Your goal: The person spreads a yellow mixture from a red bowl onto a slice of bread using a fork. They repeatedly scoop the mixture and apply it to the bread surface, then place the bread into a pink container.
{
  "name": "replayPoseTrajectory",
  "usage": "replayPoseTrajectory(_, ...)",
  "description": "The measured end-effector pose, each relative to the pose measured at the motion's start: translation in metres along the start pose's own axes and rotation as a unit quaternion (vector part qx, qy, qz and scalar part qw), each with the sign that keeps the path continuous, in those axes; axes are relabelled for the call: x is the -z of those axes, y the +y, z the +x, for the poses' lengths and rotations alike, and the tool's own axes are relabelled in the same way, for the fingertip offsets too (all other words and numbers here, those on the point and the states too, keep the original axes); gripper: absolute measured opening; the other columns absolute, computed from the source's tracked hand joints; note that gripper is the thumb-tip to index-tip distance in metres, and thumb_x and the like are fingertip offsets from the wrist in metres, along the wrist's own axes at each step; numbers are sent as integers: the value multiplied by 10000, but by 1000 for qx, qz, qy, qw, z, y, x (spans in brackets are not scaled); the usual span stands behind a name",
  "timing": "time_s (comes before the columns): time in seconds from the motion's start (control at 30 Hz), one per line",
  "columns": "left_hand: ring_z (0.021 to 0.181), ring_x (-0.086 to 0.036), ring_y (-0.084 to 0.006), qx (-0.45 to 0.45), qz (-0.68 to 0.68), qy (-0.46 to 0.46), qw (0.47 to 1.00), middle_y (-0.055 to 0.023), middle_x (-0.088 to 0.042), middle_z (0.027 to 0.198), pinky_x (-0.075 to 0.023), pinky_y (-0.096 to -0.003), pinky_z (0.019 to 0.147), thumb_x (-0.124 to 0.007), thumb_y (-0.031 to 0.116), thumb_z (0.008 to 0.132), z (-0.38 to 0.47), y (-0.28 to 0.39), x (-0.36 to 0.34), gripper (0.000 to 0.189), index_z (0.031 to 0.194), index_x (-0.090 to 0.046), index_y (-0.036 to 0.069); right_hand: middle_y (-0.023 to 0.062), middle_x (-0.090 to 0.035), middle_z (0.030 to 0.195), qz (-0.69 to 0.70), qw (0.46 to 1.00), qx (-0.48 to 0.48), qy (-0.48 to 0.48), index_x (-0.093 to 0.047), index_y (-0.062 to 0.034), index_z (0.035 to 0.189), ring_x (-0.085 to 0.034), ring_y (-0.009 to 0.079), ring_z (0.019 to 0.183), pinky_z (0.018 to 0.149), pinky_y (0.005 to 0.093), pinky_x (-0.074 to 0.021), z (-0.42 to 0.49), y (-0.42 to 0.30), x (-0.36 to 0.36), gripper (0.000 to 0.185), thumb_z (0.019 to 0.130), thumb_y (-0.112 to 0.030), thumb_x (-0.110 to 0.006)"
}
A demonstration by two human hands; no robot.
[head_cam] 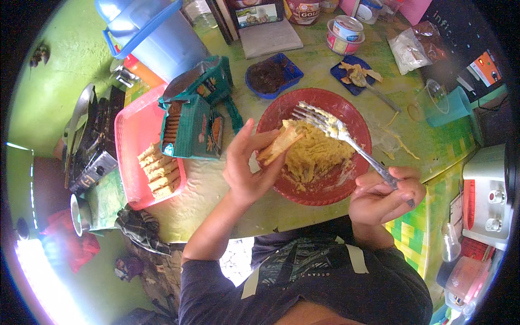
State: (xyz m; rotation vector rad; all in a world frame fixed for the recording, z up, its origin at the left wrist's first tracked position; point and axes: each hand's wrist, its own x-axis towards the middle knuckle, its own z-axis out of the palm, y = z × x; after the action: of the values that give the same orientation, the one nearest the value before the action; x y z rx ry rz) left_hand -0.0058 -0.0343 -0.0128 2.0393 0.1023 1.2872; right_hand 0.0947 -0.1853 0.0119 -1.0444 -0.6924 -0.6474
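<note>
My left hand [252, 166] pinches a biscuit [280, 148] with pale yellow filling along its upper edge, over the left part of a red plastic bowl [270, 106]. My right hand [386, 195] grips the handle of a metal fork [357, 148]; yellow paste clings to its tines above the bowl. A mound of yellow paste [321, 158] lies in the bowl. To the left, several coated biscuits [160, 172] stand in a row in a pink plastic tray [134, 162]. A torn green packet [191, 134] showing stacked brown biscuits rests partly over that tray.
Behind the bowl are a blue dish of dark brown food [268, 75] and a small blue dish [359, 69] with scraps and a spoon [378, 95]. A blue lidded container [154, 36] stands back left. At right are a turquoise cup [451, 109] and a white appliance [485, 203].
</note>
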Motion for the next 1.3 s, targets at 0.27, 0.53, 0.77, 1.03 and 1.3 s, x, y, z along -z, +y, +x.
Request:
replayPoseTrajectory(0.27,889,-594,-253,6,-101,-83,991,-201,-585,924,-478,-306,756,-659,-74,673,4,7,10,754,1267,-195,-28,116,-490,902,149,949,-279,2,-370,-82,952,-479,148,432,339,197,-383,20,-8,7,214,926,-287,-315)
replayPoseTrajectory(0.53,875,-589,-189,125,-303,-78,941,-141,-597,889,-465,-272,762,-709,-47,640,6,7,14,845,1297,-179,-17,104,-493,870,177,929,-318,-71,-415,-57,930,-444,112,409,314,174,-292,41,13,8,209,930,-248,-331)
replayPoseTrajectory(0.77,849,-582,-153,187,-332,-49,923,-94,-594,858,-447,-240,751,-735,2,637,5,10,10,853,1298,-197,-30,111,-432,878,257,926,-277,-10,-409,-22,914,-309,59,375,327,161,-250,30,-1,2,186,936,-174,-304)
replayPoseTrajectory(1.03,861,-570,-147,257,-442,10,859,-75,-593,891,-432,-266,800,-747,140,665,9,11,6,844,1301,-218,-29,95,-390,783,59,995,-15,-78,-396,8,896,-373,74,486,371,149,-252,11,-11,10,194,922,-174,-333)
replayPoseTrajectory(1.3,1008,-514,-178,323,-519,48,790,-90,-501,1125,-412,-319,883,-711,213,707,12,9,5,774,1287,-255,-20,44,-415,666,-213,901,377,13,-435,-23,802,-396,99,430,334,214,-225,-13,-5,33,383,811,-386,-557)
